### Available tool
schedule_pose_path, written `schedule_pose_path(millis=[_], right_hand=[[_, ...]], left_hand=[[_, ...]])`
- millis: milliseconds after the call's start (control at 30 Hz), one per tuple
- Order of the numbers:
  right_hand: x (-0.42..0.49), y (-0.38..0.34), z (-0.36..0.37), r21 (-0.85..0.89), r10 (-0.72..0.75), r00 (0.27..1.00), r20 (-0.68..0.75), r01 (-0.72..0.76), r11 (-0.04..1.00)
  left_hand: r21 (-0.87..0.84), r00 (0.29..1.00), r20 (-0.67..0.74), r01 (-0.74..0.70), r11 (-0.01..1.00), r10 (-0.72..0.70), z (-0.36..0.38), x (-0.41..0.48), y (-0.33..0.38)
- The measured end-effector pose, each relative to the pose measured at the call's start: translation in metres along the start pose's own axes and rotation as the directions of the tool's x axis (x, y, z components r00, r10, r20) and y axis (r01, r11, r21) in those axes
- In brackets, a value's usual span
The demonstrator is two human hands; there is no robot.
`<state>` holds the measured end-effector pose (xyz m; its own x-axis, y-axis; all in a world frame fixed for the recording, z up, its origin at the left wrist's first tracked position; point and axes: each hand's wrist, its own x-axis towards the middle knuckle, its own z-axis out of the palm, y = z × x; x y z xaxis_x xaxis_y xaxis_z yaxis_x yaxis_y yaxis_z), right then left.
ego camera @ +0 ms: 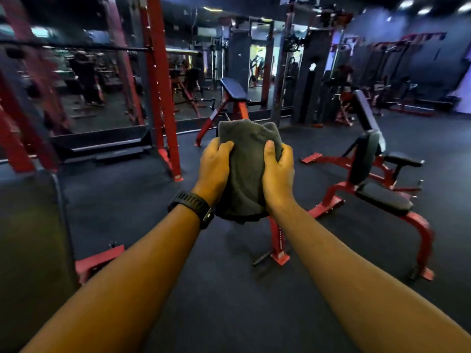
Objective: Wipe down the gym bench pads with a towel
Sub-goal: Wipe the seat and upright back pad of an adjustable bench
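Note:
A folded grey towel (248, 164) is held up in front of me between both hands. My left hand (214, 169), with a black watch on the wrist, grips its left side. My right hand (279, 174) grips its right side. A red-framed bench stands to the right, with a black seat pad (384, 198) and a raised black back pad (363, 159). Farther back in the middle stands another red bench with a tilted dark pad (233, 90). A large dark pad (30, 230) fills the left edge near me. The hands touch no bench pad.
A red power rack (163, 93) with a bar stands at the left before a wall mirror. A red bench foot (277, 248) sits on the dark rubber floor below the towel. More machines line the far right wall. A person stands in the mirror area at far left.

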<state>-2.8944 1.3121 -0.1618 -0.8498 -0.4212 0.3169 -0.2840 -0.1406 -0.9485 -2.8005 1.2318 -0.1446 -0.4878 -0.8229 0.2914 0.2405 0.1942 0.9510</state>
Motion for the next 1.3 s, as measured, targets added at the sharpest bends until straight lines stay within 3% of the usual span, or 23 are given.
schedule_pose_path(millis=[267, 467, 900, 1300], right_hand=[[0.149, 0.076, 0.102, 0.015, 0.089, 0.995, 0.038, -0.090, 0.996], [0.251, 0.142, 0.151, -0.080, 0.112, 0.992, 0.055, -0.107, 0.991], [0.517, 0.346, 0.256, -0.176, 0.215, 0.971, 0.108, -0.194, 0.965], [0.679, 0.560, 0.355, -0.500, 0.372, 0.921, 0.116, -0.269, 0.823]], left_hand=[[0.111, 0.999, 0.015, 0.039, 0.993, -0.041, -0.006, 0.179, -0.080], [0.104, 0.992, -0.040, 0.122, 0.987, -0.119, 0.008, 0.281, -0.152], [0.175, 0.956, -0.086, 0.293, 0.940, -0.281, 0.070, 0.555, -0.357], [0.191, 0.849, -0.011, 0.520, 0.833, -0.528, 0.065, 0.734, -0.585]])
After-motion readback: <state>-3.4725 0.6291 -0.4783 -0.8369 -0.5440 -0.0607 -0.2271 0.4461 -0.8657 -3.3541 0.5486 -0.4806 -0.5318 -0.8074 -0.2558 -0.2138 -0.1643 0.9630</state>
